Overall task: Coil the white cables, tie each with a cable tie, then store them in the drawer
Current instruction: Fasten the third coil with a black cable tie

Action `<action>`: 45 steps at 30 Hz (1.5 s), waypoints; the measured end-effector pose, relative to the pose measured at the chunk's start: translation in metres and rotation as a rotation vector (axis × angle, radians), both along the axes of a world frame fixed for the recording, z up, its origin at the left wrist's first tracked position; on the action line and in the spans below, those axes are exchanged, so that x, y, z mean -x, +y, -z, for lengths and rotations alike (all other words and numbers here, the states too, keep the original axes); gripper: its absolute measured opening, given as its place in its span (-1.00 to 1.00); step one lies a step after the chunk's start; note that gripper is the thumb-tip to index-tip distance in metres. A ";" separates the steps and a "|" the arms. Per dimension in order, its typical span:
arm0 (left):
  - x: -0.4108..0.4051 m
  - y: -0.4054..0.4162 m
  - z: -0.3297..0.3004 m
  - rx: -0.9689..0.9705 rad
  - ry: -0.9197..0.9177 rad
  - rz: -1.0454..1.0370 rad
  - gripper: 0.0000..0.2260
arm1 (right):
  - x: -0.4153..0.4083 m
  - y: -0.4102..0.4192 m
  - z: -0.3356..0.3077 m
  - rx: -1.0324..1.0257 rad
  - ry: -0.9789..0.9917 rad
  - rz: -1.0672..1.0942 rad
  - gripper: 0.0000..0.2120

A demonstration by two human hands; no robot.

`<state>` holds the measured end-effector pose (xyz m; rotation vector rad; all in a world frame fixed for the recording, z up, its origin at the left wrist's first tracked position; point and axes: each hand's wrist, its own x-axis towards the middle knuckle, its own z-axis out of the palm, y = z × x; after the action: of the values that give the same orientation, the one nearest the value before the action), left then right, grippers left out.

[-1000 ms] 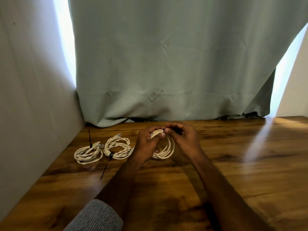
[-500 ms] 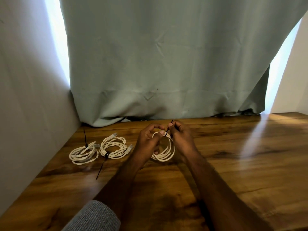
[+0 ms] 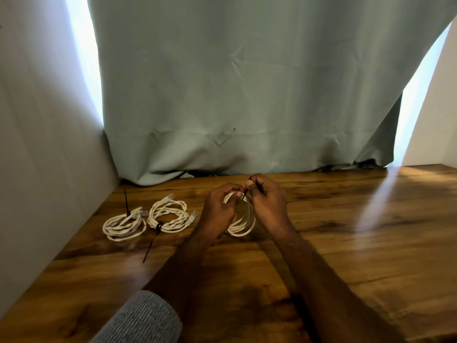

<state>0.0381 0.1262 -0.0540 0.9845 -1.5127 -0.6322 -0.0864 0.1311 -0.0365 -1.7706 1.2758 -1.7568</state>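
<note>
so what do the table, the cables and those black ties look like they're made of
Table: wood or wood-look veneer, going by its grain, knots and glossy sheen. Cables: white and twisted, probably plastic-jacketed, with clear plastic plugs. Black ties: thin stiff strips, likely nylon. The curtain is creased, matte cloth.

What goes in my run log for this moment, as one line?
left hand: holds third coil | right hand: pinches black tie | tied coils on table
</note>
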 end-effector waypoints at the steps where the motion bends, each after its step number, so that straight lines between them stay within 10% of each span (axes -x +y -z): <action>1: 0.000 0.001 0.000 0.003 -0.007 -0.007 -0.86 | 0.000 0.001 0.000 -0.003 0.002 -0.005 -0.63; 16: -0.008 0.014 -0.008 -0.354 0.311 0.241 -0.76 | 0.008 0.005 -0.006 -0.182 -0.228 -0.264 -0.87; 36: -0.015 0.009 -0.012 -0.510 0.258 0.083 -0.80 | 0.022 0.001 -0.004 -0.176 0.187 -0.305 -0.90; 45: -0.011 0.012 -0.012 -0.522 0.304 0.049 -0.83 | 0.019 -0.002 -0.001 -0.220 0.060 -0.255 -0.83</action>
<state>0.0488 0.1382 -0.0425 1.1774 -1.1235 -1.1938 -0.1050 0.1288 -0.0357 -1.7800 1.1574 -1.3801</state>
